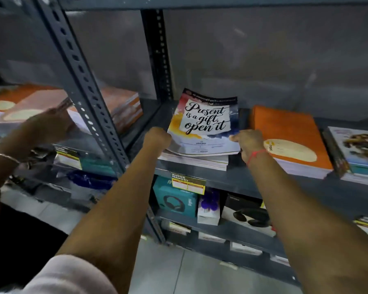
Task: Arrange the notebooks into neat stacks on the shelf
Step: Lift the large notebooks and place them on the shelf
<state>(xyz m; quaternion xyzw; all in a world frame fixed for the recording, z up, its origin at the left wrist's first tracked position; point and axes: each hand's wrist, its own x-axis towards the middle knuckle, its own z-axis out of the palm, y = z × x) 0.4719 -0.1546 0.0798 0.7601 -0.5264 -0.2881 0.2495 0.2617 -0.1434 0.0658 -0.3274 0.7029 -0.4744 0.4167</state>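
Observation:
A notebook with "Present is a gift, open it" on its cover lies on top of a short stack of notebooks on the grey shelf. My left hand grips the notebook's near left corner. At its near right corner, my right hand, with a red thread at the wrist, pinches the cover. The top notebook sits slightly askew and its far edge is lifted. An orange-covered stack lies to the right, and a stack with an illustrated cover at the far right.
Another person's hand reaches toward orange notebook stacks in the left bay, beyond a perforated steel upright. A yellow price label hangs on the shelf edge. Headphone boxes stand on the lower shelf.

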